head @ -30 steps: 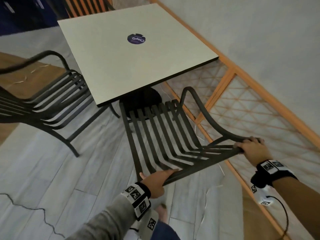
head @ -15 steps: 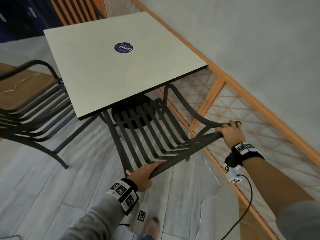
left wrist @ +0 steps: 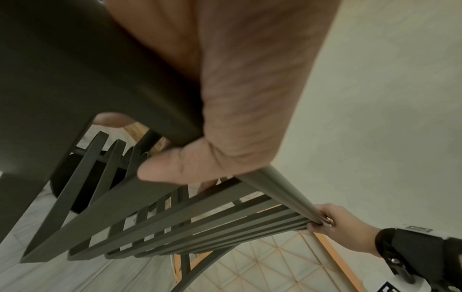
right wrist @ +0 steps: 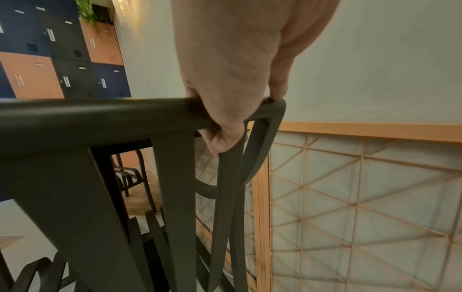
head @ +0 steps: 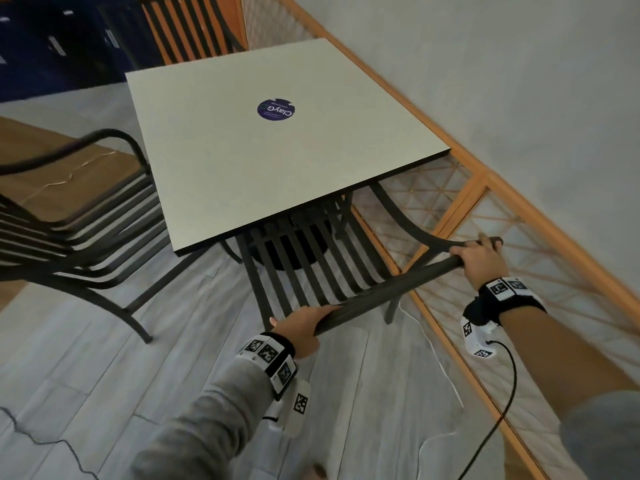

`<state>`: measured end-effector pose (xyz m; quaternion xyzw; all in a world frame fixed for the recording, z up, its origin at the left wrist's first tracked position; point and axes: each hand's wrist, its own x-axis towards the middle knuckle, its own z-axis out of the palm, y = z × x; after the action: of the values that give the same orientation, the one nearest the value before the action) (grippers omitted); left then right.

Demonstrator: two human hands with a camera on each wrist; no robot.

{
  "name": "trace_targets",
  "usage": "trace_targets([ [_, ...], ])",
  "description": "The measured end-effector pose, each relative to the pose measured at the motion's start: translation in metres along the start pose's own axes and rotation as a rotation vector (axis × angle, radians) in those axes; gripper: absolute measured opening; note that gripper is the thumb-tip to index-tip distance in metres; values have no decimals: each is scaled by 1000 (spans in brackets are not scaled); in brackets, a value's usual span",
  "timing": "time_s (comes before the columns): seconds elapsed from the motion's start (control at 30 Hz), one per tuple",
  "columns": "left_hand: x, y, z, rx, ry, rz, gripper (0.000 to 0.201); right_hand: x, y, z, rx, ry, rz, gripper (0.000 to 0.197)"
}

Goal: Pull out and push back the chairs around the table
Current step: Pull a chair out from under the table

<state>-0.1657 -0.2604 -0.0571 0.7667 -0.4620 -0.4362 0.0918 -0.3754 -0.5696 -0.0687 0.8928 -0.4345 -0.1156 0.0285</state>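
A dark slatted metal chair (head: 311, 268) stands at the near side of a square pale table (head: 263, 147), its seat partly under the tabletop. My left hand (head: 304, 327) grips the left end of the chair's top rail (head: 381, 289); in the left wrist view the fingers (left wrist: 225, 98) wrap round the rail (left wrist: 280, 189). My right hand (head: 479, 256) grips the rail's right end by the armrest; the right wrist view shows the fingers (right wrist: 225, 122) curled over the rail (right wrist: 100, 116). A second dark chair (head: 76, 237) stands pulled out at the table's left side.
An orange-framed lattice partition (head: 519, 216) runs close along the right of the chair below a white wall. Another slatted chair (head: 194, 26) stands beyond the table. A thin cable (head: 41, 441) lies on the pale plank floor at lower left. Lockers (right wrist: 62, 59) fill the far wall.
The chair has slid forward toward the table, its seat going under the tabletop edge. Both hands have kept their grip on the top rail and moved with it.
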Motion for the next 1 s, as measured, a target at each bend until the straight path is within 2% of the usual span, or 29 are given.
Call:
trace_targets([
  [0.2, 18, -3, -14, -14, 7, 32, 73, 23, -5, -2, 14, 1, 25, 46],
  [0.33, 28, -4, -21, -17, 31, 73, 72, 38, -7, 0, 15, 18, 46, 40],
  [0.57, 34, -6, -18, 1, 74, 89, 66, 43, -3, -1, -36, -37, 51, 30],
  [0.77, 14, -7, -16, 10, 180, 110, 54, 12, -23, -21, -45, 20, -28, 31],
  [0.87, -4, -19, -21, -71, 183, 147, 51, -8, -50, -37, -28, -14, -98, 34],
  [1.0, -41, -47, -31, -102, 223, 174, 42, -40, -98, -62, 122, -73, -155, 26],
])
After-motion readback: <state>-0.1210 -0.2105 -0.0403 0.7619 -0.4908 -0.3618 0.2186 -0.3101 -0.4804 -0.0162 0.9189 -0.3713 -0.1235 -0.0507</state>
